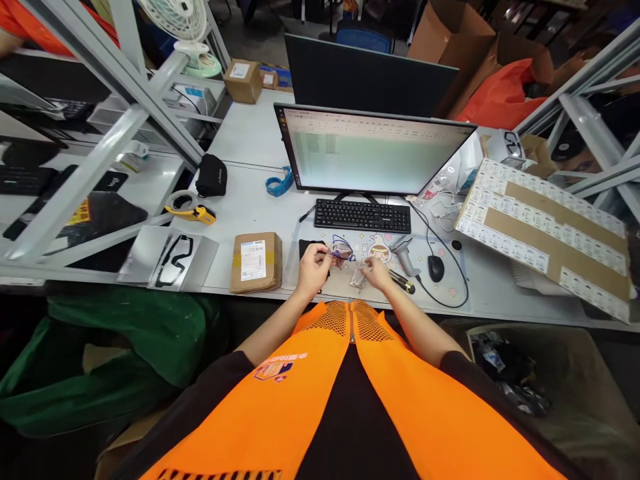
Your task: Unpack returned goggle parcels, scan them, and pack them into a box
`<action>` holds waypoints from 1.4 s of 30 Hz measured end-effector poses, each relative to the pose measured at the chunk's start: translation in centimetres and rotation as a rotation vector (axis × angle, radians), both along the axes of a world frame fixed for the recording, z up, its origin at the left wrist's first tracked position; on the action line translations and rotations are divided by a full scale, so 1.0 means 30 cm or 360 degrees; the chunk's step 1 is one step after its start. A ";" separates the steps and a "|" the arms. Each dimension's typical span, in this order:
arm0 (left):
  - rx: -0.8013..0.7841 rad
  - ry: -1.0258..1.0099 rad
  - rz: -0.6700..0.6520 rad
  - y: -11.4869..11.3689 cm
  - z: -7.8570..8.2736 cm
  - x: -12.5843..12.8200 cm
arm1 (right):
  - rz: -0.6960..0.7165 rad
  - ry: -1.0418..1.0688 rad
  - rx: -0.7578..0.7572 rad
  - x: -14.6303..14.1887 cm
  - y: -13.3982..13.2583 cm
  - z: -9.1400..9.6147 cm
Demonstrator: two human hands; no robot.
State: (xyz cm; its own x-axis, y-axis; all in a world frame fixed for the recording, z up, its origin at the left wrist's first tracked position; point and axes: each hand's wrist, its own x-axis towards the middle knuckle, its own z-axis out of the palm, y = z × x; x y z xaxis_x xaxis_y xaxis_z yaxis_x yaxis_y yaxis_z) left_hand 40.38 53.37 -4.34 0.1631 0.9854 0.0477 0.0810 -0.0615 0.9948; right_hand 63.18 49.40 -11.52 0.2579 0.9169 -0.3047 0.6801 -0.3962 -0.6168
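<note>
My left hand (313, 268) is closed in a pinch on a pair of blue-framed eyeglasses (344, 249), held just above the desk mat. Beneath that hand lies a black cloth or pouch (305, 248), partly covered. My right hand (377, 273) has its fingertips pressed together at the edge of a small clear plastic packet (357, 279), whose contents are too small to make out. To the right of this hand are a yellow and black utility knife (403, 283) and a grey barcode scanner (406, 257).
A keyboard (362, 215) stands before a lit monitor (370, 152). A mouse (436, 269) and its cable lie to the right. Left are a brown parcel (257, 262), a yellow tape dispenser (193, 209) and a blue one (280, 182). A label-covered cardboard sheet (545, 233) leans at right.
</note>
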 end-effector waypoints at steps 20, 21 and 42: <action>0.0184 -0.0072 0.0699 -0.025 0.081 -0.312 | 0.1212 -0.0474 0.0277 -0.504 0.317 -0.071; 0.0175 -0.0065 0.0689 -0.036 0.078 -0.314 | 0.1266 -0.0486 0.0240 -0.506 0.307 -0.084; 0.0203 0.0148 -0.0309 -0.060 0.048 0.016 | 0.0287 0.0658 0.0407 -0.127 0.009 0.352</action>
State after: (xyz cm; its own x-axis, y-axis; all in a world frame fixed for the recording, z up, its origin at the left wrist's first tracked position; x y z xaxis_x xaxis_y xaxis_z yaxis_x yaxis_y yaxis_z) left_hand 40.86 51.57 -2.89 0.3582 0.9222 0.1457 0.1461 -0.2095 0.9668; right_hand 59.36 49.68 -0.95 -0.0056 0.9941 -0.1083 0.4026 -0.0969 -0.9102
